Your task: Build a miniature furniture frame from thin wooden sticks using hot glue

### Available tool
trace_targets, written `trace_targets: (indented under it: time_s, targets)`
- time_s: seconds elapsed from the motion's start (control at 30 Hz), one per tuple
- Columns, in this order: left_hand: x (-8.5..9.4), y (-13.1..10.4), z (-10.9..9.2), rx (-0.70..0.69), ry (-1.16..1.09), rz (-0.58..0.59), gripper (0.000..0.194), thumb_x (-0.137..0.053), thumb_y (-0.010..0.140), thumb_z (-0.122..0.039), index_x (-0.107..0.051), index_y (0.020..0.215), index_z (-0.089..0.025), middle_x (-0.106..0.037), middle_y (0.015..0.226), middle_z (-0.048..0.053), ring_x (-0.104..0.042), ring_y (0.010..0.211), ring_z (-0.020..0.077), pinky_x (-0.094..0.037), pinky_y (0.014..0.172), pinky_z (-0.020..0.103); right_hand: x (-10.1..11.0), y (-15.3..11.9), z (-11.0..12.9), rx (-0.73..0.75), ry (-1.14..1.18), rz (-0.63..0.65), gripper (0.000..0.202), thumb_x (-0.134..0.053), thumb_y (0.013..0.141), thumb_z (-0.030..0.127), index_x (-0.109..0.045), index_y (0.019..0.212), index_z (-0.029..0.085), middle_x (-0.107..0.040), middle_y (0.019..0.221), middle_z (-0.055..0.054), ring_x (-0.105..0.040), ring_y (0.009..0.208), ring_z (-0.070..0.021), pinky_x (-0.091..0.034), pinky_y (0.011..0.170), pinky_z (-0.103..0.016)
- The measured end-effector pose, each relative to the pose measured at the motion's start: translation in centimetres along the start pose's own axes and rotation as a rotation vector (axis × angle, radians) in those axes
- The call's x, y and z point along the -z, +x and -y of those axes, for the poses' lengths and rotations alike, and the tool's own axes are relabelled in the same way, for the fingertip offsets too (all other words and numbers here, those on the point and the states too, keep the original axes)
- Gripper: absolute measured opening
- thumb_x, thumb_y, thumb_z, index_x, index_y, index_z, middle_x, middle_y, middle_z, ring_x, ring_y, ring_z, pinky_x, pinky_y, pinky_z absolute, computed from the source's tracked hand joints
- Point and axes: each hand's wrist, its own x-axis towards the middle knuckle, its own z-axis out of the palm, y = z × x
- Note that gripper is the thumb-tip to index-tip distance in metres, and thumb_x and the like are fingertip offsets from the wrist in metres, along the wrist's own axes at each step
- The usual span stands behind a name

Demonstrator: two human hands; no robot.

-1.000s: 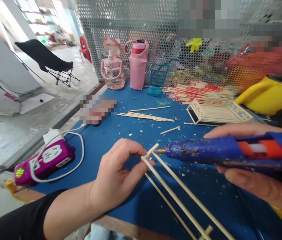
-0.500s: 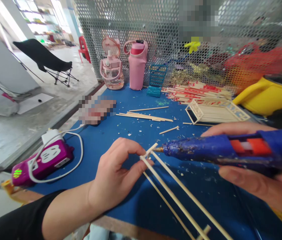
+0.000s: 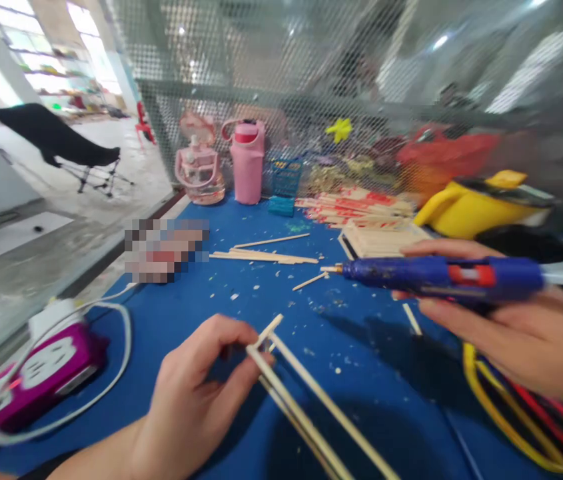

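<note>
Between thumb and fingertips, my left hand (image 3: 201, 387) pinches one corner of a frame of thin wooden sticks (image 3: 331, 417); its long sticks run down toward the bottom edge. My right hand (image 3: 516, 327) is wrapped round a blue hot glue gun (image 3: 411, 275), whose nozzle points left and sits above and to the right of the frame's corner, apart from it. Several loose sticks (image 3: 266, 256) lie on the blue tabletop (image 3: 241, 293) beyond my left hand. A small built piece of sticks (image 3: 381, 239) is partly hidden behind the glue gun.
At the back stand a clear pink bottle (image 3: 200, 167), a pink tumbler (image 3: 248, 163) and a blue basket (image 3: 285, 183) against a perforated metal screen. Red-marked sticks (image 3: 356, 208) and a yellow container (image 3: 481, 208) lie right. A purple power strip (image 3: 46, 367) with white cable is left.
The glue gun has drawn away from the frame's corner, so its nozzle no longer meets the sticks. The view has shifted; my left hand still pinches the frame.
</note>
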Motion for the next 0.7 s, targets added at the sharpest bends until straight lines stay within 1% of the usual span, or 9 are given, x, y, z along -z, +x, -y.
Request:
trace_targets:
  time_s: [0.07, 0.13, 0.2, 0.27, 0.37, 0.47, 0.6, 0.67, 0.7]
  targets:
    - [-0.1, -0.3, 0.4, -0.016, -0.007, 0.034, 0.019, -0.061, 0.081, -0.015, -0.057, 0.098, -0.023, -0.067, 0.079, -0.001, -0.064, 0.066, 0.0115, -0.052, 0.058, 0.020, -0.1, 0.0, -3.0, -0.075, -0.053, -0.064, 0.045, -0.052, 0.085, 0.040, -0.049, 0.126, 0.023, -0.061, 0.123, -0.011, -0.061, 0.109, -0.0278, -0.050, 0.092, -0.037]
    - [-0.4, -0.6, 0.9, -0.022, -0.009, 0.018, 0.019, -0.061, 0.081, -0.018, -0.057, 0.099, -0.024, -0.070, 0.080, -0.001, -0.067, 0.066, 0.0130, -0.055, 0.057, 0.020, -0.4, -0.4, -6.4, -0.163, -0.200, -0.018, 0.055, -0.051, 0.085, 0.030, -0.036, 0.136, 0.016, -0.059, 0.125, -0.018, -0.059, 0.110, -0.0318, -0.049, 0.090, -0.042]
    - [-0.6, -0.7, 1.1, -0.043, 0.001, -0.026, 0.019, -0.063, 0.080, -0.022, -0.058, 0.097, -0.025, -0.071, 0.077, -0.002, -0.068, 0.062, 0.0136, -0.055, 0.054, 0.019, -1.3, -0.8, -9.5, -0.120, -0.328, 0.046, 0.060, -0.046, 0.083, 0.022, -0.029, 0.139, 0.012, -0.058, 0.126, -0.023, -0.059, 0.110, -0.0334, -0.045, 0.091, -0.046]
    - [-0.6, -0.6, 0.9, -0.091, 0.012, -0.020, 0.017, -0.065, 0.078, -0.024, -0.060, 0.095, -0.026, -0.071, 0.073, -0.003, -0.068, 0.058, 0.0126, -0.055, 0.051, 0.017, -2.8, -1.0, -11.7, -0.089, -0.370, 0.085, 0.061, -0.042, 0.080, 0.017, -0.029, 0.139, 0.009, -0.056, 0.127, -0.024, -0.057, 0.113, -0.0341, -0.043, 0.092, -0.049]
    - [-0.3, -0.1, 0.1, -0.120, -0.002, 0.043, 0.015, -0.065, 0.078, -0.020, -0.062, 0.092, -0.026, -0.071, 0.073, -0.005, -0.067, 0.055, 0.0100, -0.054, 0.051, 0.014, -5.0, -0.8, -13.0, -0.073, -0.347, 0.184, 0.060, -0.042, 0.077, 0.013, -0.035, 0.137, 0.007, -0.056, 0.129, -0.023, -0.055, 0.115, -0.0332, -0.042, 0.093, -0.049]
    - [-0.2, 0.3, -0.6, -0.024, -0.058, 0.007, 0.014, -0.066, 0.078, -0.018, -0.063, 0.091, -0.024, -0.071, 0.076, -0.003, -0.067, 0.057, 0.0093, -0.055, 0.055, 0.014, -5.7, -0.3, -12.3, -0.067, -0.281, 0.241, 0.063, -0.045, 0.073, 0.010, -0.038, 0.136, 0.009, -0.052, 0.135, -0.020, -0.052, 0.119, -0.0311, -0.040, 0.098, -0.046]
    - [-0.6, 0.3, -0.8, 0.102, -0.092, -0.040, 0.011, -0.069, 0.077, -0.019, -0.066, 0.087, -0.020, -0.072, 0.077, -0.001, -0.066, 0.059, 0.0094, -0.055, 0.053, 0.015, -3.9, -0.1, -8.6, -0.161, -0.231, 0.015, 0.055, -0.048, 0.084, 0.024, -0.041, 0.134, 0.005, -0.051, 0.131, -0.024, -0.050, 0.118, -0.0318, -0.036, 0.101, -0.044]
    - [-0.9, 0.3, -0.8, 0.103, -0.106, -0.047, 0.009, -0.070, 0.077, -0.018, -0.066, 0.085, -0.019, -0.072, 0.077, 0.000, -0.065, 0.058, 0.0086, -0.054, 0.053, 0.014, -2.6, -0.1, -5.5, -0.298, 0.007, -0.038, 0.043, -0.049, 0.087, 0.036, -0.053, 0.122, 0.013, -0.062, 0.116, -0.017, -0.060, 0.099, -0.0264, -0.043, 0.090, -0.041]
    - [-1.0, 0.3, -0.8, 0.093, -0.116, -0.045, 0.009, -0.070, 0.076, -0.018, -0.067, 0.084, -0.019, -0.072, 0.077, 0.000, -0.065, 0.059, 0.0083, -0.054, 0.053, 0.014, -2.0, 0.0, -3.6, -0.351, 0.217, 0.081, 0.037, -0.045, 0.089, 0.041, -0.058, 0.115, 0.018, -0.066, 0.105, -0.012, -0.062, 0.088, -0.0224, -0.046, 0.083, -0.038]
